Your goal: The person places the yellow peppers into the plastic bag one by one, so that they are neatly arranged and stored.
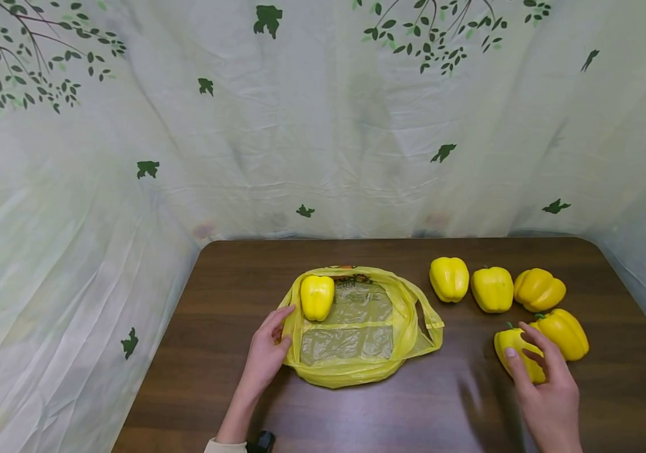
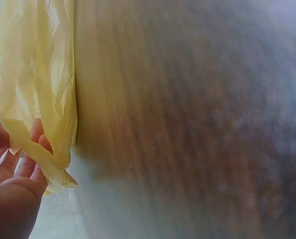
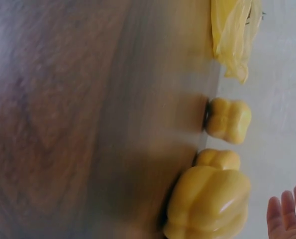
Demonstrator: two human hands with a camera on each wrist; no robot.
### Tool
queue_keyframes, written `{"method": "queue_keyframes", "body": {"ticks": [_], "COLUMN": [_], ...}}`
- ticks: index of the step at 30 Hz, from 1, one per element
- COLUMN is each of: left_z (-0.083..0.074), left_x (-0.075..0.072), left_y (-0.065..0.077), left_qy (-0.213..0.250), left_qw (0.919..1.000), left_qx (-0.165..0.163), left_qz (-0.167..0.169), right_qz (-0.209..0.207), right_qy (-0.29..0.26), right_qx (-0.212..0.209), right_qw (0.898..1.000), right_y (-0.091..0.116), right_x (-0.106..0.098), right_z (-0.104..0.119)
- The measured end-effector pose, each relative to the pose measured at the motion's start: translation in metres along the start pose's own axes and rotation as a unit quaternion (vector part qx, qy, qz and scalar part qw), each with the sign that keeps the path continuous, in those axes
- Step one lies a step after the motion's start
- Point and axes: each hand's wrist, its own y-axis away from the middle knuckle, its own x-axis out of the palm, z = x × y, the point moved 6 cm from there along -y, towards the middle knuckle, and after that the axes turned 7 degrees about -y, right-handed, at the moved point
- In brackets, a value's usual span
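Observation:
A yellow plastic bag (image 1: 351, 374) lies on the table with its mouth spread wide. Inside it, toward the far left, rests one yellow bell pepper (image 1: 317, 297). My left hand (image 1: 265, 353) holds the bag's left edge; in the left wrist view its fingers (image 2: 36, 130) reach in behind a strip of the film. On the right, my right hand (image 1: 552, 396) is over a near bell pepper (image 1: 507, 346), fingers spread and bent a little. In the right wrist view the hand (image 3: 289, 219) appears apart from the large pepper (image 3: 207, 201), with nothing in its grasp.
Other yellow bell peppers stand at the right: one (image 1: 449, 279) nearest the bag, one (image 1: 492, 289) beside it, and more (image 1: 563, 333) farther right. The brown table (image 1: 204, 296) ends at a leaf-printed curtain (image 1: 328, 138). A bag handle (image 1: 435, 324) sticks out rightward.

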Motion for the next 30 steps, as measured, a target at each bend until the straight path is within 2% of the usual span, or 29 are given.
{"method": "queue_keyframes", "body": {"ticks": [6, 11, 19, 30], "left_z": [0.001, -0.001, -0.038, -0.045], "left_x": [0.0, 0.001, -0.009, -0.012], "left_y": [-0.001, -0.001, 0.006, 0.008], "left_qy": [0.006, 0.011, 0.015, 0.026], "left_qw": [1.0, 0.9998, 0.9998, 0.9996], "left_qx": [-0.003, -0.01, -0.006, -0.006], "left_qz": [0.004, 0.009, 0.015, 0.013], "right_qz": [-0.013, -0.01, 0.018, 0.077], "right_qy": [0.036, 0.05, 0.081, 0.112], "right_qx": [0.027, 0.025, 0.058, 0.094], "right_qw": [0.999, 0.998, 0.995, 0.986], "right_y": [0.0, -0.001, -0.004, -0.008], "right_x": [-0.004, -0.006, -0.009, -0.006], "right_z": [-0.007, -0.009, -0.015, -0.03]}}
